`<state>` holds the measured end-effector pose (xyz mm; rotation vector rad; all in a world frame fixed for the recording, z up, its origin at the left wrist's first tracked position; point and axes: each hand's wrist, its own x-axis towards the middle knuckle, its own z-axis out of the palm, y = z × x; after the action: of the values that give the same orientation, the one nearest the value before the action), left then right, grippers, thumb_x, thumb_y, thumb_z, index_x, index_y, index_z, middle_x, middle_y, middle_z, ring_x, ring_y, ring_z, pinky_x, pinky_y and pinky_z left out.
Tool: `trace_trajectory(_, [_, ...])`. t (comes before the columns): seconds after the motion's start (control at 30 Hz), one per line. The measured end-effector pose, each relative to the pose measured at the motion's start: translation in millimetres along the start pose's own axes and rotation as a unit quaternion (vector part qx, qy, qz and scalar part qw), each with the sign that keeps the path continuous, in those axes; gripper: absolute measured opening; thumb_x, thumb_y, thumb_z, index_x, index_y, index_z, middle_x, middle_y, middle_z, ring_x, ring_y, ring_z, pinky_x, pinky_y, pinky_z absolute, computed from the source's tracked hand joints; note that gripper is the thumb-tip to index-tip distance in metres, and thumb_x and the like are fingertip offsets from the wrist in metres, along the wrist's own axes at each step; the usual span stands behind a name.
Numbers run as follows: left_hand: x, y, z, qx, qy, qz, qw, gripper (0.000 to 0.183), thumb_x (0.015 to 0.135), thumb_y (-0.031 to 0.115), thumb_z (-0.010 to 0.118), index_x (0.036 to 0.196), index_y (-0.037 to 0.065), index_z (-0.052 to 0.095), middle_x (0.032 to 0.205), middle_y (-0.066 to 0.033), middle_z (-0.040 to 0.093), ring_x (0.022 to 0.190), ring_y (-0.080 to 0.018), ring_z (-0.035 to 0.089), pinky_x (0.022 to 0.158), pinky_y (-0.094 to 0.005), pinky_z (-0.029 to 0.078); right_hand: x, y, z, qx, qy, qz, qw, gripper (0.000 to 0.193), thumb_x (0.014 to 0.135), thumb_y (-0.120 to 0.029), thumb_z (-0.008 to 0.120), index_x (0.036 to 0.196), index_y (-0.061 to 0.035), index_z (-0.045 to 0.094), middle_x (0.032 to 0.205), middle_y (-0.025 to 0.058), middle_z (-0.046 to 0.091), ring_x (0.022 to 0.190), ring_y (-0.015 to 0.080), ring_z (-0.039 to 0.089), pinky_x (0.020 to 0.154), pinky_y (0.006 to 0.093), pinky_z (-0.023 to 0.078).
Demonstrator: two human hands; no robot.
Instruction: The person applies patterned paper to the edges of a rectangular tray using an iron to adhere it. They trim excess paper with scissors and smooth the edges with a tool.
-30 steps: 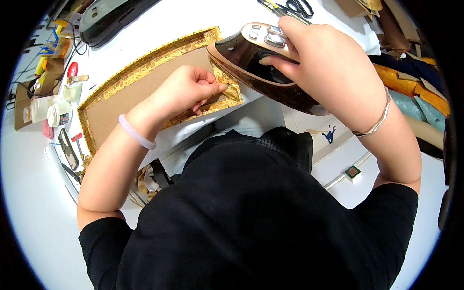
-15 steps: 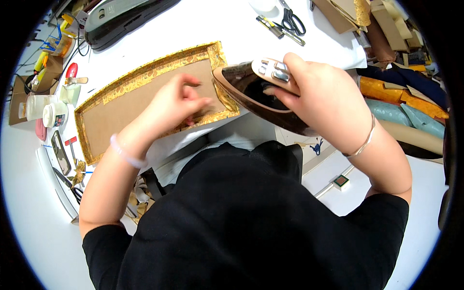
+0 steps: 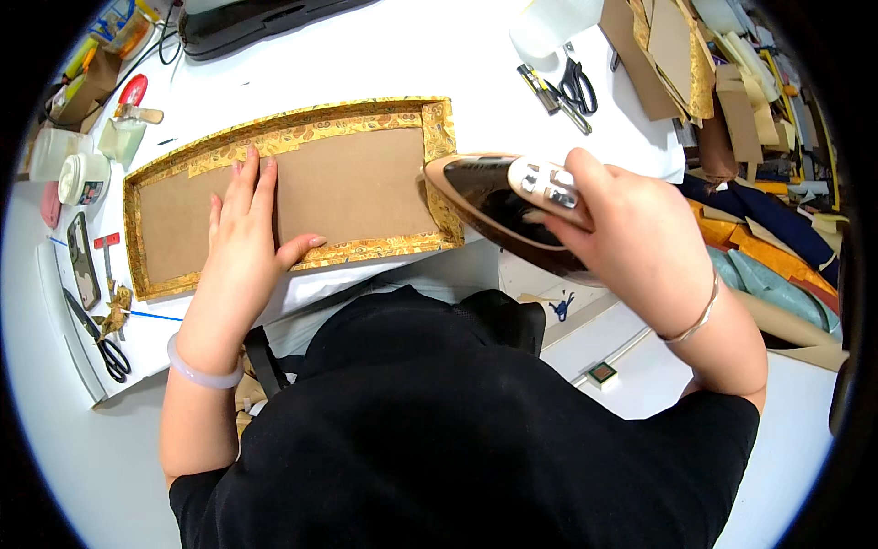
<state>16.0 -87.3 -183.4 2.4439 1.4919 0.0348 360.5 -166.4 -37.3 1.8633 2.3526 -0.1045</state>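
A shallow tray-like panel lies on the white table, brown board inside with raised edges covered in gold patterned fabric. My left hand rests flat on its brown inside, fingers stretched toward the far edge and thumb out to the right. In my right hand is a clothes iron, dark and rose-gold, gripped by its handle. The iron's tip is at the panel's right edge. Its soleplate is turned away, so I cannot tell how firmly it touches.
Black-handled scissors and a cutter lie at the far right. Cardboard pieces and rolled materials crowd the right side. At left stand a white jar, a phone and more scissors.
My left hand has gone from curled fingers near the panel's right part to lying flat further left. The iron stays at the panel's right edge, slightly lower in view.
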Motion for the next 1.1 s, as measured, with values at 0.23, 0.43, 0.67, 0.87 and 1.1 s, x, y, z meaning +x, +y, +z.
trace_trajectory(0.23, [1,2,-1,-0.018,0.009,-0.003,1.0,0.099,0.083,0.036,0.088,0.163,0.005,0.039,0.175,-0.0182,0.028,0.16,-0.0399,0.031,0.128,-0.0604,0.027,49,18,-21,-0.083,-0.016,-0.02,0.996,0.031,0.096,-0.032,0.077,0.102,-0.006,0.061,0.076,0.0154,0.072,0.073,0.0351,0.074,0.066,0.0443,0.06])
trace_trajectory(0.43, [-1,2,-1,-0.033,0.021,-0.004,0.999,0.098,0.081,0.038,0.089,0.16,0.002,0.044,0.173,-0.0203,0.032,0.158,-0.0412,0.035,0.126,-0.063,0.029,72,23,-29,-0.118,-0.034,-0.026,0.992,0.031,0.097,-0.034,0.076,0.102,-0.0056,0.064,0.076,0.0167,0.072,0.074,0.0357,0.074,0.067,0.0442,0.06])
trace_trajectory(0.67, [0,0,-1,-0.049,0.018,-0.008,0.999,0.1,0.08,0.038,0.09,0.16,0.002,0.043,0.172,-0.0205,0.032,0.158,-0.0408,0.035,0.126,-0.0632,0.028,93,10,-25,-0.093,-0.067,-0.066,0.991,0.035,0.094,-0.03,0.079,0.104,-0.0035,0.06,0.078,0.0176,0.072,0.077,0.0378,0.073,0.069,0.0459,0.058])
trace_trajectory(0.87, [-4,2,-3,-0.102,0.033,-0.013,0.994,0.098,0.082,0.033,0.09,0.161,0.001,0.042,0.172,-0.0217,0.033,0.16,-0.0401,0.032,0.128,-0.0624,0.023,128,18,-67,-0.019,0.061,-0.091,0.994,0.04,0.089,-0.04,0.083,0.106,-0.0095,0.064,0.075,0.0132,0.071,0.074,0.0339,0.074,0.067,0.0437,0.059])
trace_trajectory(1.1, [-19,-7,-1,-0.185,0.139,-0.038,0.972,0.067,0.092,0.021,0.082,0.149,0.001,0.052,0.164,-0.0192,0.046,0.151,-0.0375,0.046,0.127,-0.0625,0.025,261,-22,-90,0.271,0.219,-0.064,0.935,0.041,0.089,-0.021,0.087,0.117,0.0027,0.069,0.103,0.0161,0.074,0.09,0.0282,0.071,0.083,0.0367,0.056])
